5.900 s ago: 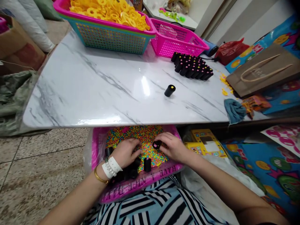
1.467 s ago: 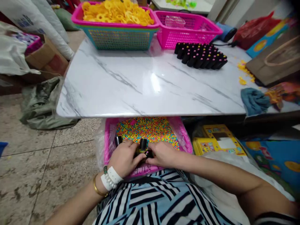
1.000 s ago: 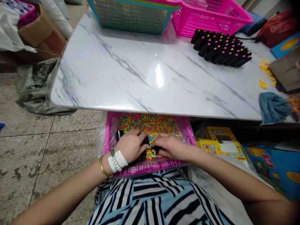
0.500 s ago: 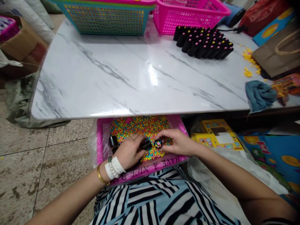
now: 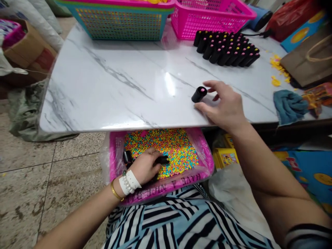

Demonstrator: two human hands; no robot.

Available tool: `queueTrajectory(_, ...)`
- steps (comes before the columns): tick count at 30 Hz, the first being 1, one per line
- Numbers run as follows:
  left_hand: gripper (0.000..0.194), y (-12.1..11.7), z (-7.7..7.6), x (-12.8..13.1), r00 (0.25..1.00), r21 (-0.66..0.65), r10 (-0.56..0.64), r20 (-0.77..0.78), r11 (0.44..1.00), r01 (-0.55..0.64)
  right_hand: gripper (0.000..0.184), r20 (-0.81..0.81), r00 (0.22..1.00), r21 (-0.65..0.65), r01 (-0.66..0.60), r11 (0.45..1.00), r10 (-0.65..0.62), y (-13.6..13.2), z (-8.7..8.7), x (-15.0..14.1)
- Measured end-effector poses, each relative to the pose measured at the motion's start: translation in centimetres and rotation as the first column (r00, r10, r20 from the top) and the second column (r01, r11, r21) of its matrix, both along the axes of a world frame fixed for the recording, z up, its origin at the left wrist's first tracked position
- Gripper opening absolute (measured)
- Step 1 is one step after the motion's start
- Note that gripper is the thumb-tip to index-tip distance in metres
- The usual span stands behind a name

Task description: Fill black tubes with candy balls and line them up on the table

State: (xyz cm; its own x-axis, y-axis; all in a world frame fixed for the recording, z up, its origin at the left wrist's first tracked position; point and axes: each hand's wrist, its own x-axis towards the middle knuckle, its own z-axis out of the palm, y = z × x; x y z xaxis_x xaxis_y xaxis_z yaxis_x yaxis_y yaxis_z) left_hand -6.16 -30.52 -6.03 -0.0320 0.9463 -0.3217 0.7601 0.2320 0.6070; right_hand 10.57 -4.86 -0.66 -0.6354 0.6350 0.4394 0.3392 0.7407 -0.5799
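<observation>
While the counter stretches across from 10 to 2 o'clock, with the tray at 6 o'clock partly beneath its edge, the block of tubes stands at 1 o'clock from the lone tube, on the counter. Around that one the right hand has its grip loosely open, contact unclear, while the left hand has its grip closed on another tube over the beads. A thumb brush could topple the lone tube on the slick-looking top, perhaps shedding its pink bead.
</observation>
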Motion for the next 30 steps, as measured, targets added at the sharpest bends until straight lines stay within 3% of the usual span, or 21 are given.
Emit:
queueTrajectory(3,0.032,-0.2,0.3,-0.8,0.978,0.06,0.136,0.16,0.987,-0.147,0.037,-0.089,0.996,0.015,0.022,1.0,-0.021,-4.5,-0.6,1.4)
queueTrajectory(5,0.031,-0.1,0.6,-1.1,0.94,0.084,0.199,0.278,0.97,-0.23,0.035,-0.063,0.991,-0.079,-0.125,0.989,0.12,-8.0,-1.5,2.0)
queueTrajectory(7,0.029,0.2,0.9,-1.1,0.91,0.112,0.208,0.359,0.958,-0.264,0.041,-0.005,0.944,-0.247,-0.32,0.914,0.329,-10.9,-3.0,1.7)
queueTrajectory(9,0.024,0.5,1.1,-0.7,0.911,0.146,0.192,0.364,0.955,-0.26,0.04,-0.008,0.887,-0.401,-0.426,0.811,0.462,-12.5,-4.7,0.9)
queueTrajectory(11,0.019,0.6,1.0,-0.4,0.935,0.172,0.17,0.312,0.958,-0.232,0.032,-0.03,0.863,-0.458,-0.46,0.761,0.504,-12.8,-6.0,0.3)
queueTrajectory(13,0.017,0.5,0.8,-0.3,0.958,0.201,0.157,0.241,0.957,-0.207,0.027,0.026,0.841,-0.408,-0.485,0.774,0.54,-12.0,-6.7,0.0)
queueTrajectory(17,0.02,-0.3,0.1,-0.8,0.986,0.195,0.125,0.106,0.97,-0.144,0.022,0.448,0.67,-0.139,-0.603,0.786,0.593,-9.7,-7.0,-0.1)
queueTrajectory(19,0.019,-0.8,-0.2,-1.1,0.991,0.178,0.126,0.051,0.975,-0.133,0.022,0.615,0.55,-0.067,-0.678,0.732,0.566,-9.6,-7.1,-0.3)
queueTrajectory(21,0.021,-1.0,-0.2,-1.5,0.984,0.186,0.172,-0.043,0.969,-0.161,0.023,0.665,0.458,-0.067,-0.75,0.658,0.59,-10.2,-7.3,-0.8)
queueTrajectory(23,0.028,-0.9,-0.1,-1.9,0.962,0.188,0.208,-0.176,0.966,-0.174,0.022,0.649,0.406,-0.094,-0.796,0.597,0.644,-11.2,-7.5,-1.2)
queueTrajectory(25,0.036,-0.3,0.1,-2.5,0.938,0.163,0.177,-0.299,0.978,-0.132,0.024,0.606,0.404,-0.13,-0.799,0.587,0.685,-12.1,-7.6,-1.3)
queueTrajectory(28,0.036,1.1,0.3,-3.8,0.894,0.09,0.071,-0.442,0.995,-0.034,0.027,0.44,0.459,-0.259,-0.758,0.598,0.772,-12.7,-7.6,-1.1)
queueTrajectory(30,0.033,2.0,0.2,-5.0,0.851,0.031,0.036,-0.524,0.999,-0.023,0.031,0.24,0.501,-0.397,-0.731,0.555,0.832,-12.4,-7.4,-0.7)
